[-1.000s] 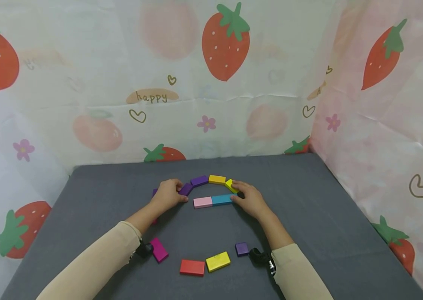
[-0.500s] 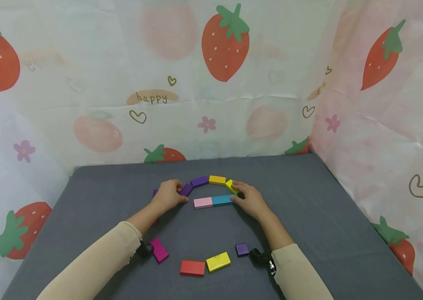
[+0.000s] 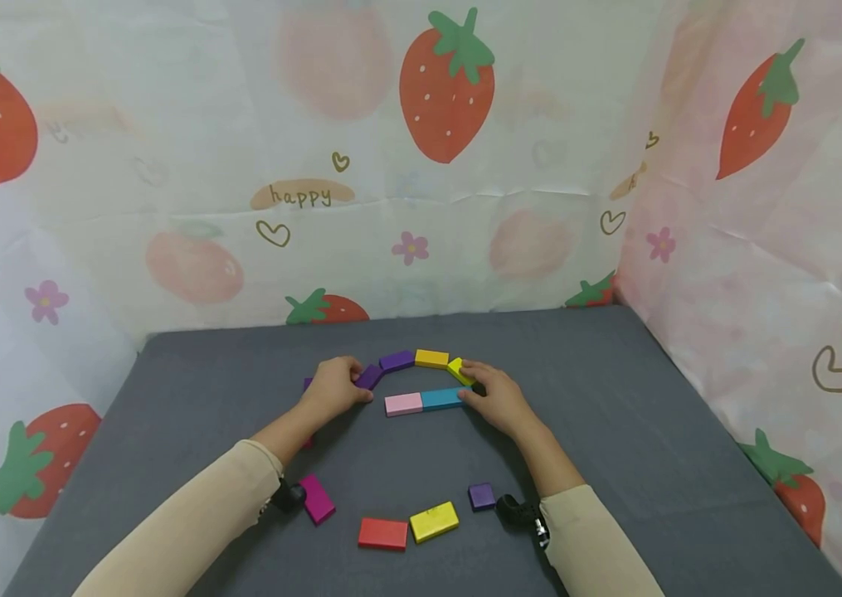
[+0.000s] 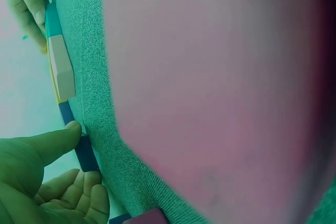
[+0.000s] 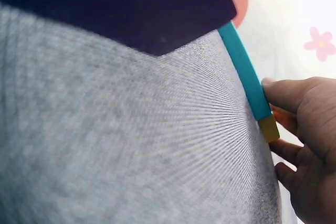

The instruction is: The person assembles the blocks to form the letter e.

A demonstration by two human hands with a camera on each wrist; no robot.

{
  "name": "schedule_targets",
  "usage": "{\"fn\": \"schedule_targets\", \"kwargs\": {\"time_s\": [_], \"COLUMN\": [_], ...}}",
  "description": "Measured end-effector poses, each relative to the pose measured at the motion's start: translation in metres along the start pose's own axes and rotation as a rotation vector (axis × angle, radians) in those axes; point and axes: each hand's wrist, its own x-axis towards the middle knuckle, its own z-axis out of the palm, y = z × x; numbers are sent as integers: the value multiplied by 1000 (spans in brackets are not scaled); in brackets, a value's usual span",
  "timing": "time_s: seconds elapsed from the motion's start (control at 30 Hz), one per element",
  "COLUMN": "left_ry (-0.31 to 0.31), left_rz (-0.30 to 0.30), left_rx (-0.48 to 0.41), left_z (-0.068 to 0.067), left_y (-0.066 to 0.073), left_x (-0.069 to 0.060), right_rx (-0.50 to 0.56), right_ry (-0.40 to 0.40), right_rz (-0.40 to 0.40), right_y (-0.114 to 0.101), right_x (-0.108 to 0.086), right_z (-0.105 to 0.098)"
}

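On the gray table (image 3: 615, 414), flat blocks form an arc between two hands, described here from left to right. A magenta block (image 3: 317, 499) lies beside the black wrist camera (image 3: 289, 497) on the left arm. The left hand (image 3: 333, 388) hides most of the arc's left limb in the head view; the left wrist view shows two block ends there, one dark, one mauve. Its grip is clamped on a purple block (image 3: 370, 377); the left wrist view reveals the thumb at one side and curled fingers at the other. Nearer the viewer lie a red block (image 3: 383, 533) and a large yellow block (image 3: 435, 521). The arc continues through a second purple block (image 3: 396, 361), an orange-yellow block (image 3: 431, 358) and a bright yellow block (image 3: 456, 367). Inside it, a pink block (image 3: 403, 404) abuts a blue block (image 3: 441, 399). The right hand (image 3: 498, 398) has its thumb at the blue block and fingers at the bright yellow one; whether this grip pinches cannot be told. The right wrist view shows these two blocks' ends close together. Nearer lies a small purple block (image 3: 481, 497). The wall cloth (image 3: 465, 178) reads "happy".
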Motion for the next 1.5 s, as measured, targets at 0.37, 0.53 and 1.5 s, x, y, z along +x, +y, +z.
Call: {"fn": "schedule_targets", "kwargs": {"time_s": [0.37, 0.53, 1.5], "left_ry": [9, 9, -9], "left_rz": [-19, -17, 39], "left_rx": [3, 4, -140], "left_z": [1, 1, -54], "left_y": [-1, -2, -34], "left_x": [2, 2, -27], "right_rx": [-6, -4, -9], "right_ry": [4, -1, -25], "right_rz": [-4, 0, 10], "right_y": [-1, -1, -2], "right_x": [0, 0, -1], "right_z": [-1, 0, -1]}}
